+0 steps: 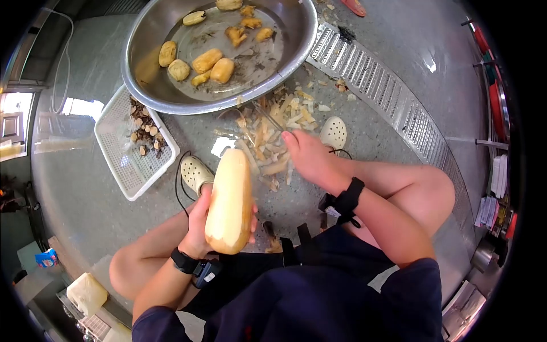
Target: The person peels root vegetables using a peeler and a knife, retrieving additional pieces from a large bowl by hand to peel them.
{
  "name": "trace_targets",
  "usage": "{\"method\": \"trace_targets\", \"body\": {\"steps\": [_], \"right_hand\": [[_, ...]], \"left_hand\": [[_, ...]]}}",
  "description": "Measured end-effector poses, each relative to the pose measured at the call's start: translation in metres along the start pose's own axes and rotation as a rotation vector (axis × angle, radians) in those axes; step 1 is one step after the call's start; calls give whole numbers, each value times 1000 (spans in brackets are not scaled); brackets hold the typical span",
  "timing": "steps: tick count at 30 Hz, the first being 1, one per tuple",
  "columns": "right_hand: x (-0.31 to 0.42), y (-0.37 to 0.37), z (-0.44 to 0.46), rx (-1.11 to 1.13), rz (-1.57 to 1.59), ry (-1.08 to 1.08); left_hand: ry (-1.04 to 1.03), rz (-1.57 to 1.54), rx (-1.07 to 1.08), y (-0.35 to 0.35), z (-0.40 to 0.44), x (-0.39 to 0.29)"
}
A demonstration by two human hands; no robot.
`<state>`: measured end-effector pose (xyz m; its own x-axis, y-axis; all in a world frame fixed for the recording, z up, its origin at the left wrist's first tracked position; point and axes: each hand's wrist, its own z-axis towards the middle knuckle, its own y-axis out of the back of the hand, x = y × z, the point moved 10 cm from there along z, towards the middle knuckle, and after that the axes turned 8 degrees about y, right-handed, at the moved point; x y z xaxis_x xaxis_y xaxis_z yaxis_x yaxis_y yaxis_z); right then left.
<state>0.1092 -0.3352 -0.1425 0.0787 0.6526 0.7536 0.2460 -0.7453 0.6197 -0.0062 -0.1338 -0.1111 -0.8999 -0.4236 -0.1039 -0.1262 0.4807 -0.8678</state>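
Note:
A long, pale, peeled root vegetable [229, 199] stands nearly upright in my left hand [200, 225], whose fingers wrap round its lower part; some brownish skin shows at its bottom end. My right hand [310, 157] is closed round the handle of a thin metal tool [269, 117], which points up and left over a heap of peelings [279, 122] on the floor. The tool and the vegetable are apart. Between my feet lie more long strips of peel.
A large metal basin [216, 107] at the top holds several yellowish root pieces and some water. Left of it sits a white plastic basket [119, 171] with dark scraps and round slices. A slotted metal drain grate [376, 80] curves along the right. My clogs [334, 132] rest beside the peelings.

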Motion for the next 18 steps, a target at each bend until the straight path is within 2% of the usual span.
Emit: {"method": "trace_targets", "body": {"steps": [2,4,5,7,9,12,13,16,18], "right_hand": [[13,4,-2,-29,50,11],[36,12,-8,-77,67,81],[51,11,-12,-33,70,125],[81,5,-28,57,76,213],[111,1,-51,46,9,428],[144,-7,-81,67,-137,656],[151,-10,-87,80,-194,713],[158,-14,-96,75,-242,775],[159,-13,-96,80,-247,784]], "left_hand": [[-69,89,47,1,3,-7],[-106,65,-185,12,-2,-13],[-129,51,-300,18,-5,-17],[-130,11,-293,17,-5,-24],[-129,17,-227,13,-4,-33],[-158,-188,-337,26,-6,-35],[-158,-121,-79,8,-3,-38],[-172,-110,33,-1,0,-39],[-178,-91,8,3,0,-38]]}}
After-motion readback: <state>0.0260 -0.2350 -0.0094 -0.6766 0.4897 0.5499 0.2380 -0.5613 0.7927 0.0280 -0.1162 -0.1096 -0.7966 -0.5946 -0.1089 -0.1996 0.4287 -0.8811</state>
